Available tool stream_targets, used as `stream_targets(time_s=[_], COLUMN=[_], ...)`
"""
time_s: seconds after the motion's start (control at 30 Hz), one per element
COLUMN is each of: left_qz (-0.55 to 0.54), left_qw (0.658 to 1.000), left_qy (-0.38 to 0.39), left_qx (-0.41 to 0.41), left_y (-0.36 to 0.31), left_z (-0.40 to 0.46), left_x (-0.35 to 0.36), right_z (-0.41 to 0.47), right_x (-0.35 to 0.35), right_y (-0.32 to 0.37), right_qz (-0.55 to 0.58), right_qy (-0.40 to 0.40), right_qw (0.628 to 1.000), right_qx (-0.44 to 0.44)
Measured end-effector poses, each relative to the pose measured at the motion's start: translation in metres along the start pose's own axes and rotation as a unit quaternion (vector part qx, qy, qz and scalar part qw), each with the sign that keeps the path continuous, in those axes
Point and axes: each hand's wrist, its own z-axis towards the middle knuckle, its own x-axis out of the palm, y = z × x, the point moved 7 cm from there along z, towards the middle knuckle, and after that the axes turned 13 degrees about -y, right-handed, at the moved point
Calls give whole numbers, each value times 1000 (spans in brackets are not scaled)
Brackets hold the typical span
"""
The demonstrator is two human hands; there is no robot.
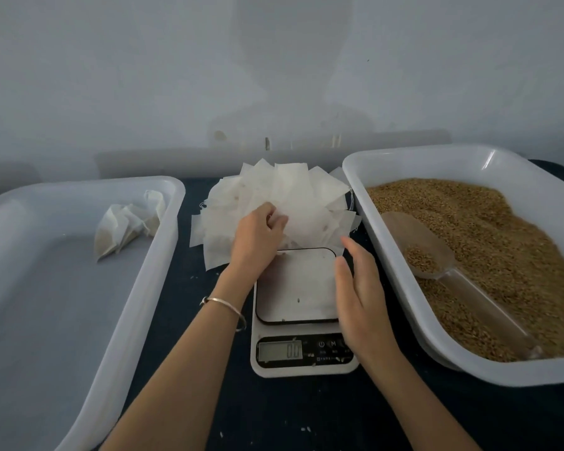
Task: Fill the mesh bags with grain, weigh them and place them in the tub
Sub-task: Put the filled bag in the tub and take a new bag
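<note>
One filled mesh bag lies at the far end of the left tub, so the step in hand, by my reading, is taking a fresh bag from the fanned pile of empty mesh bags that sits on the table just beyond the scale. The left hand rests on the near part of that pile with its fingers curled onto the top sheets, seemingly pinching one; whether it has separated a single bag cannot be told. The right hand hovers over the right edge of the scale, fingers straight and relaxed, holding nothing.

To do this well, the left hand should peel off only one bag, since the thin sheets overlap and would likely cling together. The free right hand could press the pile down while the top bag is drawn clear. The bag's mouth then needs spreading before it goes to the right tub, where the grain lies with the clear scoop resting in it, partly loaded. The scale's display reads zero and its platform is bare apart from a few specks, so it looks ready for weighing.
</note>
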Motion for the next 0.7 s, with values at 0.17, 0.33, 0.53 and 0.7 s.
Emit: stream_targets(time_s=[0.17,0.33,0.53,0.7], left_qz=[-179,-558,-475,-453], left_qw=[983,802,859,866], left_qy=[-42,48,15,14], left_qx=[9,-205,-192,-212], left_y=[-42,-51,-49,-46], left_z=[-27,-69,-97,-108], left_x=[-43,-45,-43,-42], right_z=[1,10,3,7], right_x=[2,-3,-21,-39], right_y=[30,35,36,54], right_qz=[63,207,228,169], right_qy=[37,56,60,51], right_qw=[997,952,935,973], right_qx=[9,220,264,147])
